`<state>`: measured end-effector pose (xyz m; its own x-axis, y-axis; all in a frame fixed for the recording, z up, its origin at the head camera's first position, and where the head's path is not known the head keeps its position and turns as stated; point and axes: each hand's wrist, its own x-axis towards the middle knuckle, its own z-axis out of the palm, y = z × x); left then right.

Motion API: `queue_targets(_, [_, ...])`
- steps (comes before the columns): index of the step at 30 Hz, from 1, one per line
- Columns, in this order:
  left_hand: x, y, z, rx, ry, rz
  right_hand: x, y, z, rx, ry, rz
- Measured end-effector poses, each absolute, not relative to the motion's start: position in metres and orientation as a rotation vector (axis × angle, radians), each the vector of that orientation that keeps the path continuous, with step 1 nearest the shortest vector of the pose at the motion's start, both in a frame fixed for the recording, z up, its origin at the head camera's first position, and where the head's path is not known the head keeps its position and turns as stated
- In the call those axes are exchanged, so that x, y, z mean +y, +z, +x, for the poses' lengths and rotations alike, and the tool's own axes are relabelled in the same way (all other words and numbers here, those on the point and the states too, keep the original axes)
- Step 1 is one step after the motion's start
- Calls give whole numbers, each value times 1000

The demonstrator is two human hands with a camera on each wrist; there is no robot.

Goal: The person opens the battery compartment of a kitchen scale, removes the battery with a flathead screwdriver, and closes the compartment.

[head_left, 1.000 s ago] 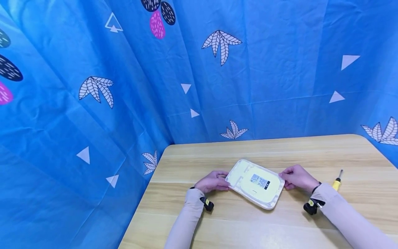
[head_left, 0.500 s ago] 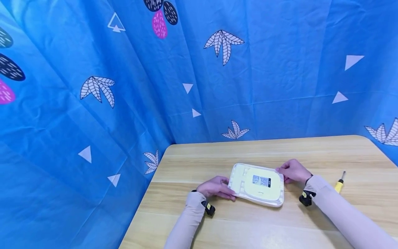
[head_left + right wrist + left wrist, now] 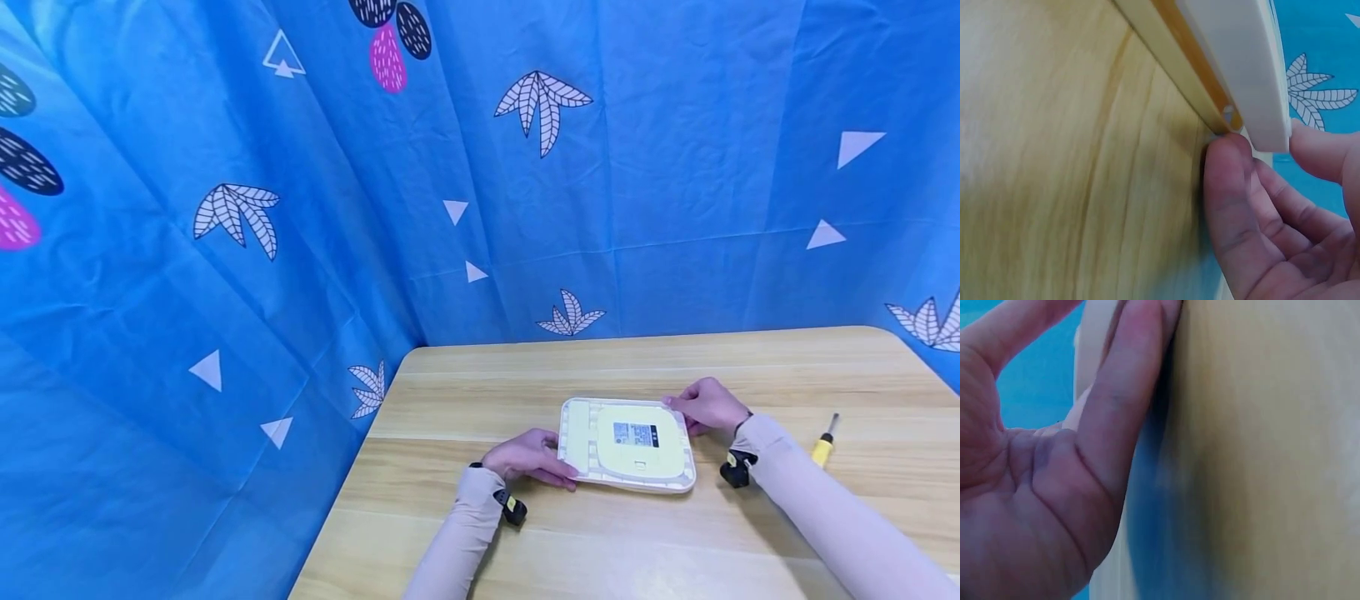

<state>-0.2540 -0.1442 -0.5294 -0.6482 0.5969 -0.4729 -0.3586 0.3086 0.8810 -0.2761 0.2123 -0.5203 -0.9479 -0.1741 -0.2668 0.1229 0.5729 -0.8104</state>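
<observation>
Both hands (image 3: 532, 457) (image 3: 708, 406) pinch the white device (image 3: 617, 460), whose label (image 3: 633, 435) is too small to read.

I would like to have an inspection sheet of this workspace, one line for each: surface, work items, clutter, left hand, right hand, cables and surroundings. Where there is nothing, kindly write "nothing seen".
Surface: wooden table, light-coloured, with visible grain.
Work items: flat white device, bearing a label too small to read.
Clutter: screwdriver with yellow handle, lying to the device's right, shaft pointing away from the person.
Left hand: grips the device at its near left corner.
Right hand: pinches the device at its far right corner.
Cables: nothing seen.
Surroundings: blue patterned curtain behind the table and along its left side.
</observation>
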Motion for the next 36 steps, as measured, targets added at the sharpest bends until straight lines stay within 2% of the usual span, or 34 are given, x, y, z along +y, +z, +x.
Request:
queue_targets(12, [-146,-546,-279,1865,1751,105,226,-523,-255,2263,-1509,-53])
queue_targets(21, [-131,-548,-280,1966,1797,53,224,-527,-241,2158,-1588,-83])
queue_targets(36, [-137,-550,-270,1895,1843,1,222,-526,-234,2222,-1544,-113])
